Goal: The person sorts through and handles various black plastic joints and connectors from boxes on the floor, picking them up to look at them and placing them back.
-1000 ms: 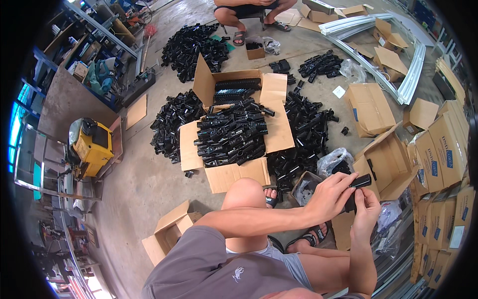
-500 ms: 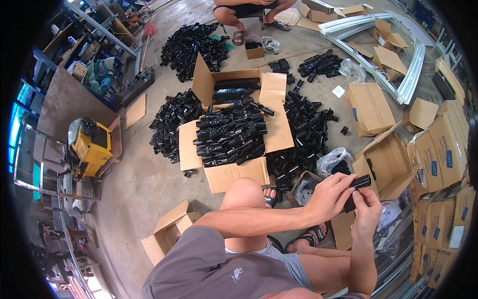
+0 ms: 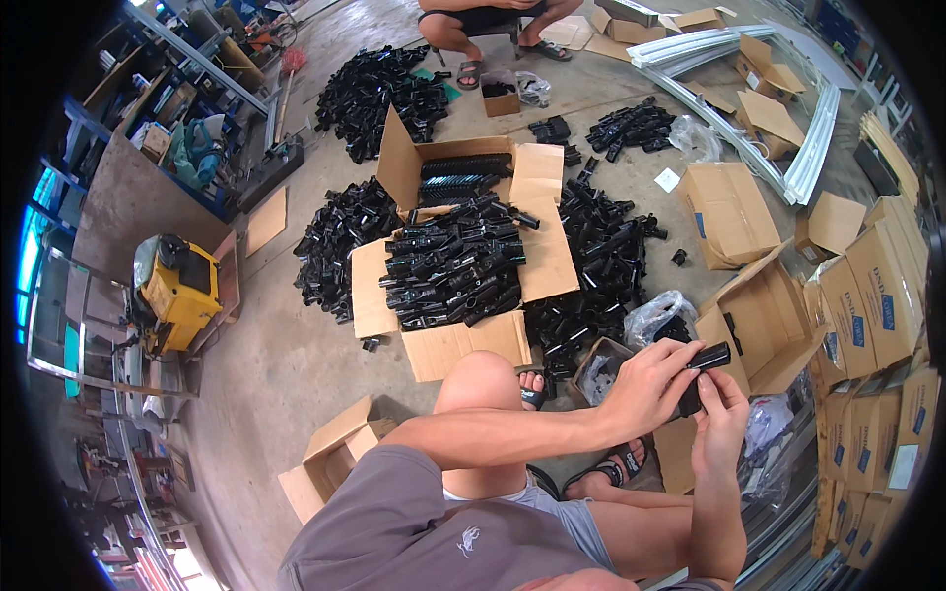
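A black plastic tube-shaped fitting [image 3: 711,357] is held up at the right, above the small boxes by my feet. My left hand [image 3: 645,386] grips it from the left, fingers bent over its top. From below and to the right, my right hand [image 3: 720,414] pinches near its lower side, thumb and fingertips close together. A darker part of the piece shows between the hands, partly covered by fingers. In front of my knees, an open carton [image 3: 463,345] carries a heap of similar black fittings [image 3: 453,266], with neat rows of them at its far end.
Loose piles of black fittings [image 3: 345,251] flank the carton. An open box [image 3: 764,330] and a plastic bag [image 3: 660,315] lie near my hands; stacked cartons [image 3: 867,315] stand at the right. A yellow machine [image 3: 182,295] is at left. Another person [image 3: 493,25] sits opposite.
Both hands stay nearly in place around the black fitting, with only slight finger movement. The whole view has shifted a little.
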`<move>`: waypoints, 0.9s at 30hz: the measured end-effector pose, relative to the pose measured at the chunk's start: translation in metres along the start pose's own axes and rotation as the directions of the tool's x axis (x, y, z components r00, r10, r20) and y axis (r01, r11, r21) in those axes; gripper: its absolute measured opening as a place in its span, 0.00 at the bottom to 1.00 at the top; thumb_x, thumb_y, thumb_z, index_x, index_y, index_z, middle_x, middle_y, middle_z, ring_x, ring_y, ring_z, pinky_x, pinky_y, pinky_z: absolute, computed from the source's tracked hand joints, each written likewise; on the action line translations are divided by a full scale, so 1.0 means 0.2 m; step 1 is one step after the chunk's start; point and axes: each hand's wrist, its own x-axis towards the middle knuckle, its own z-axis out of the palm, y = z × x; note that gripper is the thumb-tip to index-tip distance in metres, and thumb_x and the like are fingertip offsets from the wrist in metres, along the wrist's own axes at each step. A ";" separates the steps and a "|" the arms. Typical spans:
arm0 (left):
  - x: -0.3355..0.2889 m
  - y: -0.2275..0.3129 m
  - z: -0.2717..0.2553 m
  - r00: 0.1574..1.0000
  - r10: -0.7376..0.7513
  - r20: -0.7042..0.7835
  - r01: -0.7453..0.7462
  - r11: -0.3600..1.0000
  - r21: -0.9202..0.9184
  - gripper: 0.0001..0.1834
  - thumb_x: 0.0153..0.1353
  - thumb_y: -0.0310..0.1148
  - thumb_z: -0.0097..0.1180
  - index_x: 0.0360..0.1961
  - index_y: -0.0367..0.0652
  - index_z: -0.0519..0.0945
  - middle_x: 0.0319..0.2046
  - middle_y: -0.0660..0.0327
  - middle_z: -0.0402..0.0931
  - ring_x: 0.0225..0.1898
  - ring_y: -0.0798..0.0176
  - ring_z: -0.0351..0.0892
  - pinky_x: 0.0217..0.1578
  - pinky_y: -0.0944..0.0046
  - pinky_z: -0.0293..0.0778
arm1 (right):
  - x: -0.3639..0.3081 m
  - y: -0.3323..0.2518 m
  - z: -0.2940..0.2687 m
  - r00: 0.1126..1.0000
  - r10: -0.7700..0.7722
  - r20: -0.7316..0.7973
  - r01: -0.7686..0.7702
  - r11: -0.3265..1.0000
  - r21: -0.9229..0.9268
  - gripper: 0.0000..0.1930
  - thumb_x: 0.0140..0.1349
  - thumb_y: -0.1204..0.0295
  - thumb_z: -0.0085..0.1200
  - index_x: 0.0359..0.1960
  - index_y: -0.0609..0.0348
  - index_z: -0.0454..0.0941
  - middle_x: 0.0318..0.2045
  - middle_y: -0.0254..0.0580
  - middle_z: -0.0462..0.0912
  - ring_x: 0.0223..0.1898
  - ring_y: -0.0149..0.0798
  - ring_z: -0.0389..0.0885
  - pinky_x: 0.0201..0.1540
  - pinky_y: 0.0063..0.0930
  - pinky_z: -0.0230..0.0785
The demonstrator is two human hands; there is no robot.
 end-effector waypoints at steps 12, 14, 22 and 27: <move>0.00 0.00 0.00 1.000 0.016 0.002 -0.016 1.000 0.012 0.21 0.63 0.26 0.58 0.58 0.37 0.77 0.42 0.51 0.79 0.40 0.49 0.81 0.39 0.57 0.76 | -0.01 0.03 0.01 0.978 -0.208 -0.031 0.193 0.946 -0.261 0.09 0.68 0.78 0.57 0.45 0.71 0.82 0.39 0.39 0.85 0.40 0.26 0.79 0.46 0.19 0.70; 0.00 0.00 -0.01 1.000 0.017 -0.001 -0.017 1.000 0.010 0.21 0.63 0.26 0.58 0.58 0.37 0.77 0.42 0.51 0.79 0.39 0.49 0.81 0.39 0.57 0.76 | -0.01 0.03 0.01 0.977 -0.213 -0.028 0.199 0.943 -0.267 0.09 0.68 0.77 0.57 0.45 0.70 0.82 0.39 0.39 0.84 0.40 0.26 0.79 0.46 0.19 0.70; -0.01 0.00 -0.01 1.000 0.008 0.014 -0.008 1.000 -0.001 0.21 0.63 0.27 0.58 0.58 0.38 0.77 0.43 0.51 0.80 0.40 0.49 0.81 0.39 0.58 0.76 | 0.00 0.07 -0.02 0.979 -0.202 -0.009 0.194 0.951 -0.241 0.11 0.73 0.72 0.52 0.45 0.70 0.80 0.38 0.37 0.84 0.40 0.24 0.78 0.46 0.17 0.70; 0.00 0.00 -0.01 1.000 0.008 0.007 -0.008 1.000 0.004 0.21 0.63 0.26 0.58 0.58 0.38 0.77 0.43 0.51 0.79 0.40 0.49 0.81 0.39 0.57 0.76 | -0.01 0.07 0.03 0.962 -0.270 -0.040 0.255 0.943 -0.215 0.10 0.73 0.72 0.52 0.45 0.68 0.79 0.40 0.36 0.82 0.41 0.23 0.77 0.46 0.18 0.69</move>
